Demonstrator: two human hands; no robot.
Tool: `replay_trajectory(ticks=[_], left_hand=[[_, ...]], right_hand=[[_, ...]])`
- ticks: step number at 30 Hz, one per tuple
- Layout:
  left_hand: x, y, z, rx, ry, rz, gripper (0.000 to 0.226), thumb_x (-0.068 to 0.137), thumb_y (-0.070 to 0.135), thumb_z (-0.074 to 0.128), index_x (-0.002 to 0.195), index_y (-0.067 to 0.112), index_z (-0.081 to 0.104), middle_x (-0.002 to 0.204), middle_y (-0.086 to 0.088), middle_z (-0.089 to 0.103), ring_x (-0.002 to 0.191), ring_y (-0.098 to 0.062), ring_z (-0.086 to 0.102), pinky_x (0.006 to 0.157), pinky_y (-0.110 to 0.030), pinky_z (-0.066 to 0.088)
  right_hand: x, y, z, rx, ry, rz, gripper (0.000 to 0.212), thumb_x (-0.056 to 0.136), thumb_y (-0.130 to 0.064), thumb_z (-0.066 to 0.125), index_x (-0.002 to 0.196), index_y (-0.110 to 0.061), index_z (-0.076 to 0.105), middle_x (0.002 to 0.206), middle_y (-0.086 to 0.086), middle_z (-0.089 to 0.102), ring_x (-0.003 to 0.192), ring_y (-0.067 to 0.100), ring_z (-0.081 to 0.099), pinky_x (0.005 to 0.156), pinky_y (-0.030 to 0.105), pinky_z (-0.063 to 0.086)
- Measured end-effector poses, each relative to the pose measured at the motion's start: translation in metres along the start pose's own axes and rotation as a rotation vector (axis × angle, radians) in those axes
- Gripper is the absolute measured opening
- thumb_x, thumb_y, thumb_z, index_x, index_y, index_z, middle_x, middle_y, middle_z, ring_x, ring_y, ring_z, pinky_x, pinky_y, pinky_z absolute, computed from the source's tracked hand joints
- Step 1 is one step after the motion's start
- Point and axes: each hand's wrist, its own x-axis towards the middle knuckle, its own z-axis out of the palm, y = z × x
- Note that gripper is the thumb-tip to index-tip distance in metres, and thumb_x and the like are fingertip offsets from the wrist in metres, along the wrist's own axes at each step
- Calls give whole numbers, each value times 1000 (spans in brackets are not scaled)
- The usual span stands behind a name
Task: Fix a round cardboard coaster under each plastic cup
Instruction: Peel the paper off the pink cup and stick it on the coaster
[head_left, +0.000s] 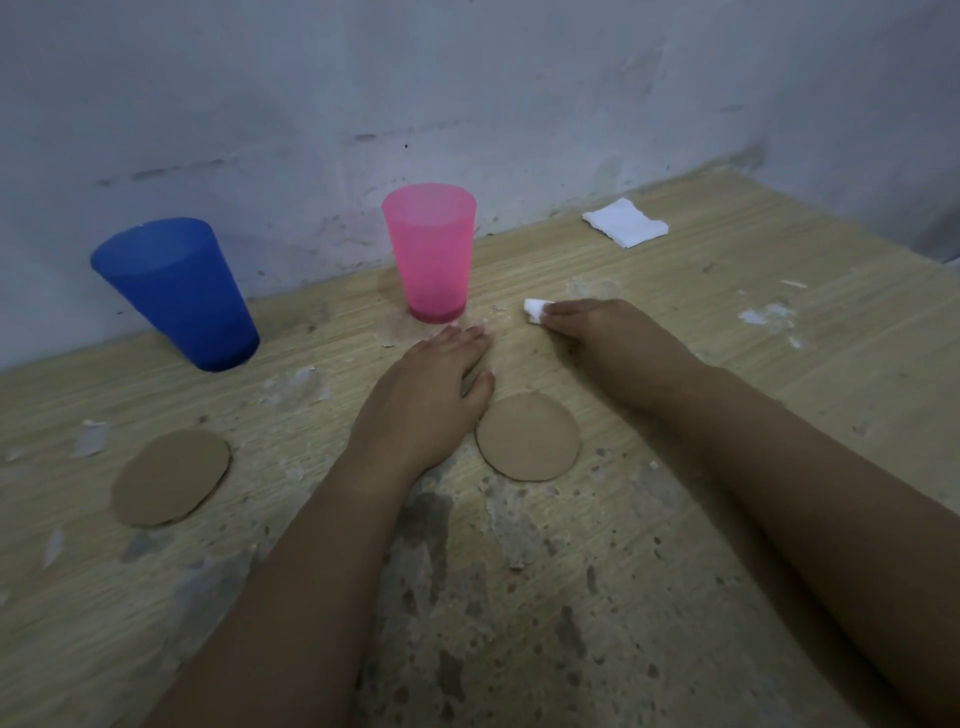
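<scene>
Far left, blue cup (176, 293) stands upright by the wall, no coaster under it; lower left, left coaster (171, 477) lies flat on the table (779, 415), well apart from that cup. Centre top, pink cup (431, 252) upright, bare table under it, some residue around its base. Left hand (426, 395) lies flat, palm down, fingers straight and released, fingertips just short of the pink cup's base, thumb near the right coaster (527, 435), which sits flat just right of the hand; whether thumb touches its edge, cannot tell. Right of centre, right hand (597, 338) pinches a small white wad (534, 310) at the fingertips, pressed to or just above the table, right of the pink cup. Upper right, a folded white cloth (625, 222) near the wall. Judgement: prep step, likely wiping the spot or readying adhesive material; no coaster fixed yet. Next move calls for lifting the pink cup, bringing the right coaster under its base, centred.
</scene>
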Motion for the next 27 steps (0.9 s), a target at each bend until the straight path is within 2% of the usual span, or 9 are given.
replay_trajectory(ticks=[4,8,10,12,14,16,20,23,27], left_hand=[[1,-3,3,2,8,12,47,97,34,43,142,25,39,151,10,33,141,-5,23,112,-22,15],[0,-3,2,-29,32,0,44,96,32,46,139,24,45,149,9,38,139,-6,27,112,-24,20],[-2,-2,1,-69,63,-5,41,94,30,50,135,25,51,144,8,45,136,-6,35,108,-24,27],[-3,0,0,-115,125,-18,37,93,27,52,129,25,57,135,7,55,126,-7,47,101,-24,36],[-3,2,-2,-152,214,-41,33,92,25,52,123,26,62,123,8,64,111,-7,57,91,-21,43],[-3,3,-3,-201,289,-72,29,91,24,53,118,28,65,111,9,69,97,-3,61,83,-20,47],[-3,5,-6,-310,340,-106,24,91,27,55,111,33,68,84,10,71,72,-3,61,67,-21,51],[-3,8,-8,-395,343,-106,22,92,29,55,107,32,71,74,15,67,66,2,57,54,-8,38],[0,11,-8,-632,350,-127,20,90,28,60,104,22,73,86,14,71,77,3,62,66,-8,43]], right_hand=[[-27,0,-9,-70,34,91,31,81,-12,49,110,-4,57,103,22,66,92,37,63,79,48,52],[-46,-29,-9,-12,51,117,30,79,-16,48,103,-4,61,92,22,68,83,34,66,76,47,53],[-43,-37,-8,41,50,115,27,85,-16,52,108,-9,64,79,16,69,71,23,64,71,35,53],[-32,-41,-12,105,52,135,26,91,-13,55,114,-14,67,68,9,67,54,4,49,58,8,41],[-18,-39,-16,304,67,271,26,88,-3,55,108,-12,70,83,12,73,55,2,48,54,3,37],[-6,-33,-17,709,94,450,30,83,5,54,103,-9,71,90,10,72,67,10,59,55,2,41],[4,-33,-15,1574,87,557,22,85,11,51,97,1,67,89,13,70,75,17,66,66,20,57],[3,-35,-12,1758,76,504,23,88,10,46,99,2,65,86,8,73,75,12,69,68,16,55],[1,-39,-10,1828,46,449,26,89,10,42,102,2,63,87,9,74,76,11,70,66,14,56]])
